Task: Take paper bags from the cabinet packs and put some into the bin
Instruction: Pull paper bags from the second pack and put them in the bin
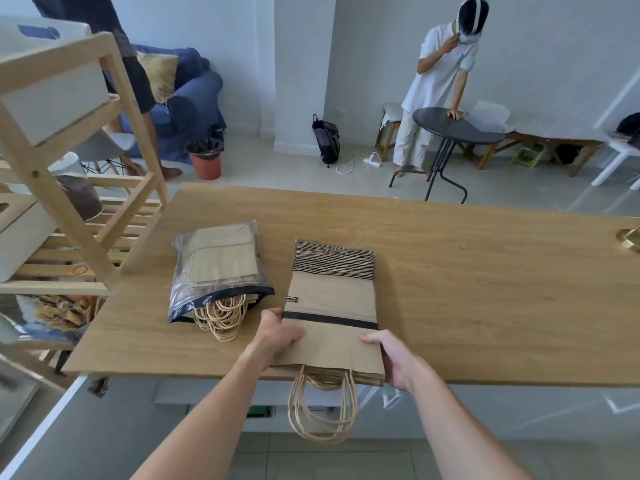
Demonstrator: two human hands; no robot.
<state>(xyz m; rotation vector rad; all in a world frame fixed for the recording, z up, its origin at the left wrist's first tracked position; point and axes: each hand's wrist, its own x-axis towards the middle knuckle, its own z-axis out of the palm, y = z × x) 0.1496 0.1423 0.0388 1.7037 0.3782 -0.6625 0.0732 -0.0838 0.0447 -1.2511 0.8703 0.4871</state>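
Observation:
A flat stack of brown paper bags [332, 306] with a striped top band lies at the near edge of the wooden table [467, 271]; its twine handles [322, 407] hang over the edge. My left hand [277, 336] grips the stack's left side and my right hand [394, 358] grips its near right corner. To the left lies a clear plastic pack [216, 268] holding more brown bags, with twine handles spilling from its open near end. No bin for the bags can be identified.
A wooden shelf unit [69, 202] with white boxes and a jar stands at the left. Beyond the table are a blue sofa [187, 98], an orange bucket [206, 162], a backpack [325, 136] and a person leaning on a round black table [453, 128].

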